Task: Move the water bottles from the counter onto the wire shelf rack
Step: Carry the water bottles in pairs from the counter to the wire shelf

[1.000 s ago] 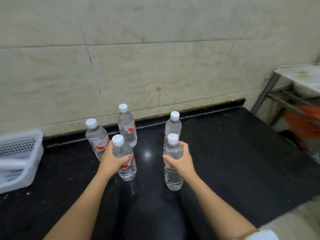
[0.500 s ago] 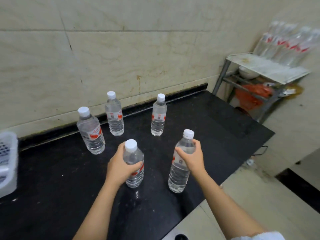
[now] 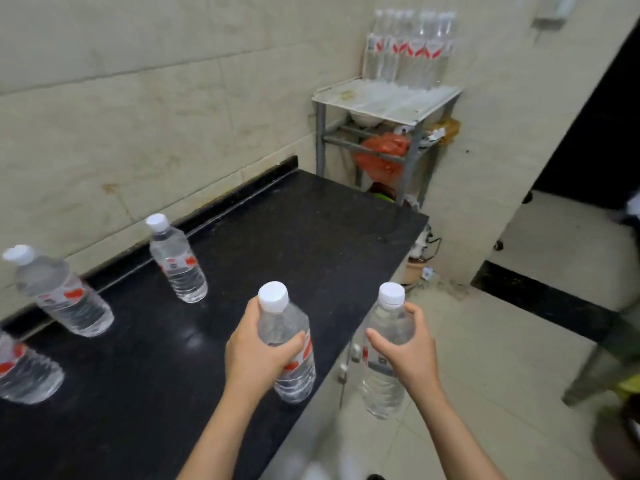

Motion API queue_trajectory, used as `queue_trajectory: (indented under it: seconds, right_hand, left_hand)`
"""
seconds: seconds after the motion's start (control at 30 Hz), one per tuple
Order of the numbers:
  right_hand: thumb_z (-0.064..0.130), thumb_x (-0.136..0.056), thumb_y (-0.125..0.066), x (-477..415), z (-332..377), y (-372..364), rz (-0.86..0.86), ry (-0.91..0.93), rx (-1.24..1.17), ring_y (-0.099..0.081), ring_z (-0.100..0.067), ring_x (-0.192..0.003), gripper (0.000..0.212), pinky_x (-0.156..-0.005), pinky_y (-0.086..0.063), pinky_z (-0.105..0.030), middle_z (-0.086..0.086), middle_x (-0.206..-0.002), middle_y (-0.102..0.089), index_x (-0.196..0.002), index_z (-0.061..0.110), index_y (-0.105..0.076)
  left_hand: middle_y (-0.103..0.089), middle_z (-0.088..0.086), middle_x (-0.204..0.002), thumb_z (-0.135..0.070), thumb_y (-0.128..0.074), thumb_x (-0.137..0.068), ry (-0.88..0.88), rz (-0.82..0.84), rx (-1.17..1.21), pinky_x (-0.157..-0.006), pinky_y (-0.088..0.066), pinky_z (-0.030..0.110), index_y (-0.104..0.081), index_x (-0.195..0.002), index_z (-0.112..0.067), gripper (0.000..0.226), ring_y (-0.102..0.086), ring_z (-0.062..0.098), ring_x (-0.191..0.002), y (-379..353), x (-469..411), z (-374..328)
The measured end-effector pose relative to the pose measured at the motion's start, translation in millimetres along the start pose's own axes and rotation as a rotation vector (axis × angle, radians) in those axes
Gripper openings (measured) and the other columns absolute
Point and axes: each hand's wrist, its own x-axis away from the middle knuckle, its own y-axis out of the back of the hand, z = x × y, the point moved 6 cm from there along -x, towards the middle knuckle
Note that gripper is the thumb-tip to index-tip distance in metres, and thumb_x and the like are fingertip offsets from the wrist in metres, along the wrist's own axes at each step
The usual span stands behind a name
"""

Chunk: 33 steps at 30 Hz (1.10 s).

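A: Status, reading left from the wire shelf rack (image 3: 384, 109)?

B: Far left of the rack, three water bottles on the black counter (image 3: 242, 244): one cut off at the frame edge (image 3: 24, 374), one blurred near the wall (image 3: 62, 296), one further along the backsplash (image 3: 178, 263). All upright as far as we can tell, white caps on.

A: Hands?

B: Closer to the rack, our left hand (image 3: 258, 355) has its fingers wrapped round a bottle (image 3: 289, 344), above the counter's near edge. Whether its base is clear of the counter, we can't tell. Our right hand (image 3: 405, 355), nearest the rack, has fingers closed round a second bottle (image 3: 384, 358), past the counter edge, over the floor tiles (image 3: 485, 358).

A: Step?

B: We read it as carry, two bottles per trip. Rack sits beyond the counter's far end. A row of bottles (image 3: 408, 46) already stands at the back of its top tier.

A: Next?

B: We walk to the rack and set both upright on the free front part of the top tier, without knocking the row behind. Then come back for the three left of it.
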Motion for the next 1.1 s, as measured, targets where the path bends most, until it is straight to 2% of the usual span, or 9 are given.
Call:
queue_trajectory:
  seconds: [0.17,0.3,0.4,0.6,0.77,0.87,0.93,1.03,1.1]
  right_hand:
    - [0.021,-0.058,-0.082,-45,-24,80,-0.107,-0.012,0.002,-0.060,-0.016,-0.088,0.053,-0.076,-0.044,-0.029,0.009,-0.094,-0.061,-0.093,0.036,-0.046]
    - [0.022,-0.057,-0.083,-71,-36,135,-0.182,-0.007,0.047,-0.059,-0.020,-0.091,0.054,-0.077,-0.044,-0.031,0.004,-0.097,-0.061,-0.093,0.037,-0.046]
    - [0.022,-0.056,-0.083,-90,-40,169,-0.226,-0.003,0.073,-0.058,-0.019,-0.089,0.053,-0.078,-0.045,-0.032,0.008,-0.093,-0.059,-0.087,0.041,-0.044]
    - [0.021,-0.057,-0.083,-142,-41,209,-0.276,0.008,0.090,-0.055,-0.014,-0.088,0.055,-0.078,-0.040,-0.028,0.022,-0.090,-0.053,-0.096,0.034,-0.045]
    - [0.023,-0.058,-0.083,-221,-34,226,-0.215,0.055,0.143,-0.051,0.017,-0.082,0.056,-0.068,-0.038,-0.015,0.025,-0.086,-0.052,-0.091,0.042,-0.043]
    - [0.028,-0.055,-0.083,-285,-26,235,-0.189,0.088,0.176,-0.052,0.015,-0.082,0.057,-0.070,-0.039,-0.015,0.026,-0.088,-0.054,-0.092,0.043,-0.043]
    - [0.027,-0.055,-0.083,-330,-20,240,-0.171,0.113,0.192,-0.053,0.015,-0.082,0.056,-0.069,-0.039,-0.007,0.026,-0.089,-0.054,-0.091,0.043,-0.043]
    - [0.028,-0.056,-0.083,-397,-11,244,-0.117,0.124,0.237,-0.054,0.010,-0.082,0.055,-0.068,-0.040,-0.009,0.025,-0.089,-0.055,-0.090,0.043,-0.043]
    - [0.031,-0.057,-0.083,-437,-7,246,-0.084,0.132,0.249,-0.054,0.015,-0.083,0.052,-0.066,-0.040,-0.007,0.026,-0.088,-0.054,-0.088,0.045,-0.043]
  left_hand:
    - [-0.066,-0.013,-0.088,-0.049,-0.067,-0.037,0.002,0.005,0.078,-0.082,-0.053,0.044,-0.050,-0.080,-0.052,0.046,-0.064,0.018,-0.087,-94,-7,-25]
    - [-0.065,-0.013,-0.083,-0.043,-0.070,-0.043,-0.019,0.060,0.017,-0.080,-0.053,0.044,-0.049,-0.079,-0.050,0.043,-0.064,0.020,-0.084,-153,-23,-41]
    - [-0.064,-0.014,-0.084,-0.040,-0.071,-0.046,-0.051,0.087,-0.023,-0.079,-0.052,0.040,-0.048,-0.081,-0.053,0.045,-0.063,0.021,-0.087,-187,-40,-55]
    - [-0.063,-0.017,-0.082,-0.053,-0.064,-0.039,-0.095,0.103,0.006,-0.079,-0.052,0.043,-0.047,-0.081,-0.054,0.045,-0.062,0.020,-0.083,-245,-78,-78]
    - [-0.068,-0.009,-0.085,-0.051,-0.066,-0.038,-0.095,0.138,0.034,-0.080,-0.053,0.048,-0.051,-0.086,-0.047,0.051,-0.065,0.022,-0.085,-297,-134,-94]
    - [-0.068,-0.004,-0.088,-0.051,-0.064,-0.036,-0.103,0.131,0.063,-0.081,-0.052,0.049,-0.051,-0.084,-0.049,0.050,-0.064,0.026,-0.088,-335,-178,-114]
    - [-0.067,-0.004,-0.088,-0.051,-0.064,-0.035,-0.097,0.110,0.111,-0.082,-0.052,0.049,-0.050,-0.080,-0.052,0.047,-0.064,0.027,-0.089,-359,-209,-130]
    - [-0.065,-0.009,-0.088,-0.051,-0.065,-0.034,-0.069,0.083,0.198,-0.086,-0.052,0.048,-0.050,-0.080,-0.056,0.048,-0.063,0.025,-0.091,-391,-257,-155]
    - [-0.063,-0.013,-0.088,-0.051,-0.065,-0.034,-0.085,0.073,0.224,-0.087,-0.051,0.048,-0.050,-0.082,-0.055,0.050,-0.062,0.023,-0.091,-409,-288,-172]
